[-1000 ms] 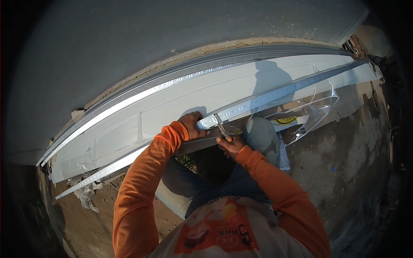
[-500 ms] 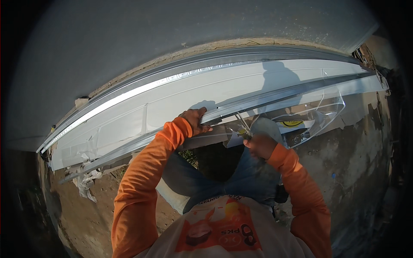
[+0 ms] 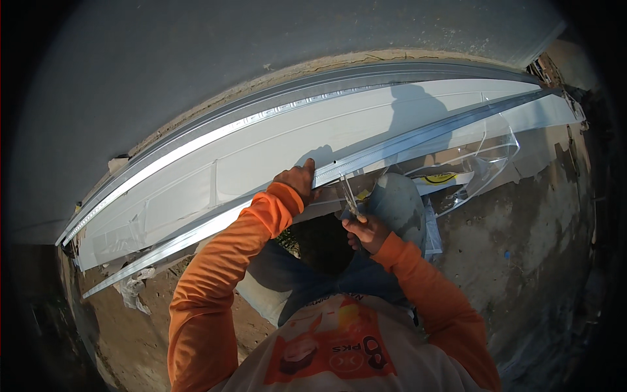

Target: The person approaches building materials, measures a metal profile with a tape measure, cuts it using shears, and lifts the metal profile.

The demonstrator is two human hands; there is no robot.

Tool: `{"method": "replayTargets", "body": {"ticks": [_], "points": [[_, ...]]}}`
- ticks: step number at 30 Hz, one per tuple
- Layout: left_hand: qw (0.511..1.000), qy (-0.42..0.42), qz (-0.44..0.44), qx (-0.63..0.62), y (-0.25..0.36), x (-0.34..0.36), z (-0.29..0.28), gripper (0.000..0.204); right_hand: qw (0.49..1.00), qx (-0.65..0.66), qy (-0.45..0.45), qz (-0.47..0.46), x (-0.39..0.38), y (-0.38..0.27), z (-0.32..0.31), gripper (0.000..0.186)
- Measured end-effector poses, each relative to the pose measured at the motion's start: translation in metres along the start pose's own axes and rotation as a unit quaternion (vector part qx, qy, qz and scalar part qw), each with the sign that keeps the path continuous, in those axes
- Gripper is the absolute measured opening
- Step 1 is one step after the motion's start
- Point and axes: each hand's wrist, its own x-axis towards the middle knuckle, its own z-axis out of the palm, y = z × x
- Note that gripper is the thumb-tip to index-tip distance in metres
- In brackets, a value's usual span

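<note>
Right hand [image 3: 366,230] with its thin tool [image 3: 349,194] back from the knee, now under the metal strip [image 3: 392,147]

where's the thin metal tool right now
In the head view the thin metal tool sits just right of centre, gripped in the right hand, its tip up against the long metal strip beside the left hand.

Grey wall [image 3: 261,39]; sunlit dirt ground [image 3: 535,261]
</note>
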Motion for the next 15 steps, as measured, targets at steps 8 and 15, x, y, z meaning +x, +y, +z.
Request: {"method": "replayTargets", "body": {"ticks": [8,15], "points": [[0.999,0.009,-0.026,0.015,0.027,-0.009,0.002,0.053,0.997,-0.077,0.006,-0.017,-0.022,-0.008,-0.03,0.035],[0.998,-0.005,-0.046,0.03,0.032,-0.006,0.002,0.054,0.984,-0.166,-0.02,-0.057,-0.014,-0.007,-0.047,0.037]]}}
